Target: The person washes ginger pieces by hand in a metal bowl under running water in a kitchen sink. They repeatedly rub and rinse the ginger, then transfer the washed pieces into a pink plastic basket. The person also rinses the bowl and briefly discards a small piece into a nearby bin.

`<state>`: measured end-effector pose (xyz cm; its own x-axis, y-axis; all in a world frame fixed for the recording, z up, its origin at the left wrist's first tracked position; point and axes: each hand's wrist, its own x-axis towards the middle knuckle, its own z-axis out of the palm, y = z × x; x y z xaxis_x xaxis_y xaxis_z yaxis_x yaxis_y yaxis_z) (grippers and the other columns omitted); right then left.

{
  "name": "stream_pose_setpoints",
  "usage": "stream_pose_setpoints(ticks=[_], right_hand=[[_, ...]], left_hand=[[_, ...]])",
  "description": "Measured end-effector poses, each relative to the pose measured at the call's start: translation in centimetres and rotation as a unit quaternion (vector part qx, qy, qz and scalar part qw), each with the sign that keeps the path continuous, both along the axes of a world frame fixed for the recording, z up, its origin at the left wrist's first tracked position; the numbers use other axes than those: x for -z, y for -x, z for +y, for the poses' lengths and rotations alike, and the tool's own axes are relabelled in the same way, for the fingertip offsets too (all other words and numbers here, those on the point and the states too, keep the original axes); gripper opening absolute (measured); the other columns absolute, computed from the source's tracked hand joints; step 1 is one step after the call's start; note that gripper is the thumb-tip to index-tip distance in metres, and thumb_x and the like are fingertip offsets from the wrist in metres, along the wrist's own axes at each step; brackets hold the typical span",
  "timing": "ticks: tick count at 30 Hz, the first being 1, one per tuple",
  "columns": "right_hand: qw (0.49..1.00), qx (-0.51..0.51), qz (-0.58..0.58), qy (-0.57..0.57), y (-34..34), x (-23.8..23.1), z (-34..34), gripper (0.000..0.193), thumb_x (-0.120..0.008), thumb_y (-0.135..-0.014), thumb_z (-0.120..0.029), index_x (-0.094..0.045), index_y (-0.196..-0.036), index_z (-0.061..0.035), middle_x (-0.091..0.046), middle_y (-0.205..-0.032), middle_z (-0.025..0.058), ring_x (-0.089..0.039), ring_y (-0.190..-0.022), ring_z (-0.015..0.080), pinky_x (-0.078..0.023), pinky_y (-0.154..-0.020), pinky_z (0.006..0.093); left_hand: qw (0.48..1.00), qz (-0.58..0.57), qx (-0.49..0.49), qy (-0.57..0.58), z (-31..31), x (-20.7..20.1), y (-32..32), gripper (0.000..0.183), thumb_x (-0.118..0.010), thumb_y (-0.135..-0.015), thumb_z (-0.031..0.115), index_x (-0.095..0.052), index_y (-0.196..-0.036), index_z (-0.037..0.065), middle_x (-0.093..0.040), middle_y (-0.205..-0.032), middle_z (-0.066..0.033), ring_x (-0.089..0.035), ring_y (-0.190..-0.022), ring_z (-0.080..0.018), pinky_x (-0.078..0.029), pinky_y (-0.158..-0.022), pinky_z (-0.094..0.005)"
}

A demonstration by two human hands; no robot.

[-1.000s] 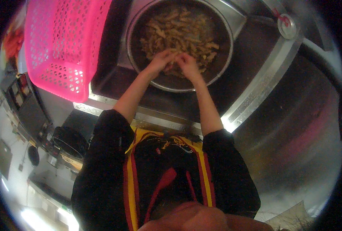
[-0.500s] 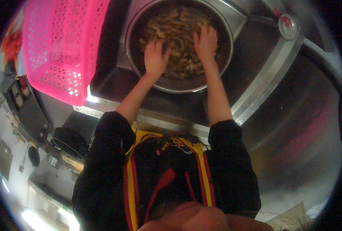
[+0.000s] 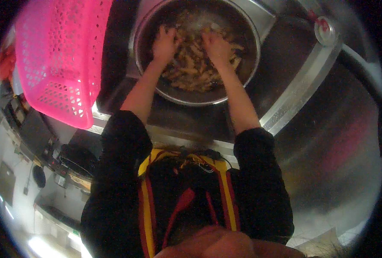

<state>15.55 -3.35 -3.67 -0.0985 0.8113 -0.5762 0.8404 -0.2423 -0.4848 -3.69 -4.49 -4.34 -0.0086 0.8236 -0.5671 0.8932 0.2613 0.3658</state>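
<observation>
A wide round metal basin [image 3: 248, 76] holds murky water and many yellowish-brown, knobbly pieces of food [image 3: 191, 73], too blurred to name for certain. My left hand [image 3: 164, 46] reaches into its left side, fingers spread and bent among the pieces. To the right of it, my right hand [image 3: 217, 48] is also in the basin, with its fingers apart and pointing away from me. The fingertips of both hands are partly lost in the water and pieces. I see no single piece gripped in either hand.
The basin stands in a stainless steel sink [image 3: 281, 56]. A pink perforated plastic basket [image 3: 66, 64] rises on the left beside it. At the right, a round metal fitting with a red part [image 3: 325, 29] sits on the sink's ledge. A dark pan [image 3: 77, 159] lies farther left.
Both hands have moved within the basin: the left one farther away and slightly left, the right one leftward. The pieces have shifted around, with more showing near the right rim.
</observation>
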Motion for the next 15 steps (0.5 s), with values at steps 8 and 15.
stream_pose_setpoints(ticks=[8, 15], right_hand=[[0.971, 0.039, -0.083, -0.219, -4.2, -0.4, -3.0, 0.060, -0.059, -0.081, -0.044, -0.043, -0.126, -0.0083, -0.041, -0.125, 0.0215, -0.043, -0.111, 0.0403, -0.037, -0.091, 0.0449], [0.897, 0.345, 0.274, 0.044, 0.4, 5.9, -7.0, 0.073, -0.057, -0.081, -0.052, -0.032, -0.135, -0.0097, -0.027, -0.139, 0.0154, -0.028, -0.127, 0.0280, -0.028, -0.101, 0.0382]], left_hand=[[0.961, -0.085, -0.215, -0.149, -4.4, -0.8, -0.5, 0.083, -0.069, -0.072, 0.042, -0.028, -0.135, 0.006, -0.035, -0.131, -0.0212, -0.038, -0.119, -0.0349, -0.035, -0.096, -0.0436], [0.804, -0.462, -0.366, 0.076, -4.2, -3.7, -2.5, 0.068, -0.057, -0.082, 0.044, -0.035, -0.132, 0.004, -0.034, -0.137, -0.0127, -0.037, -0.121, -0.0267, -0.030, -0.101, -0.0373]])
